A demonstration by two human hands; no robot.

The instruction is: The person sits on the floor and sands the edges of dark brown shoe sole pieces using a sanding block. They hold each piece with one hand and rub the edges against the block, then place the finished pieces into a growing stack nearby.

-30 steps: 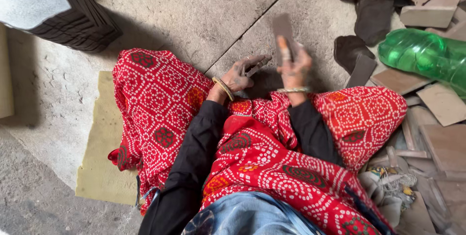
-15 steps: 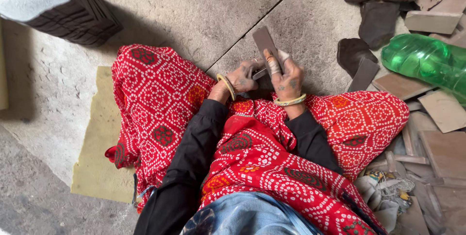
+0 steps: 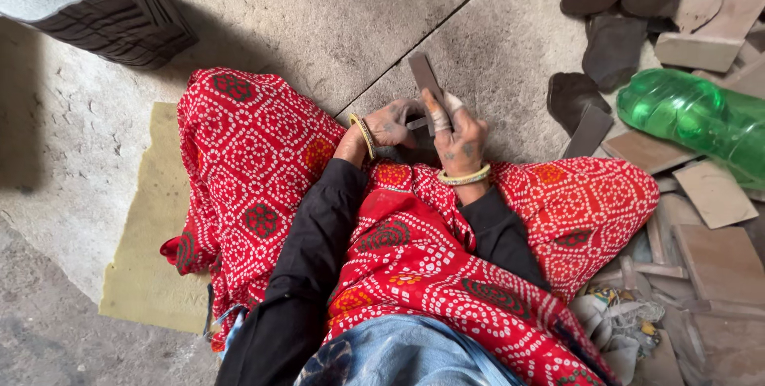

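Observation:
I sit cross-legged on a concrete floor in red patterned cloth (image 3: 255,163). My right hand (image 3: 456,137) grips a thin flat grey slab piece (image 3: 424,77), holding it upright and tilted above my lap; a finger is wrapped in pale tape. My left hand (image 3: 392,125) sits just left of it, fingers curled on a small dark tool that touches the slab's lower edge. Both hands are dusty, and each wrist wears a yellow bangle.
A green plastic bottle (image 3: 701,119) lies on its side at the right among several loose flat stone pieces (image 3: 713,195). A dark stack of slabs (image 3: 103,11) stands at the top left. A yellow mat (image 3: 147,274) lies under my left knee.
My hands and the slab piece have shifted left and slightly toward me. The slab stays in my right hand, and the left hand has closed in against its lower edge.

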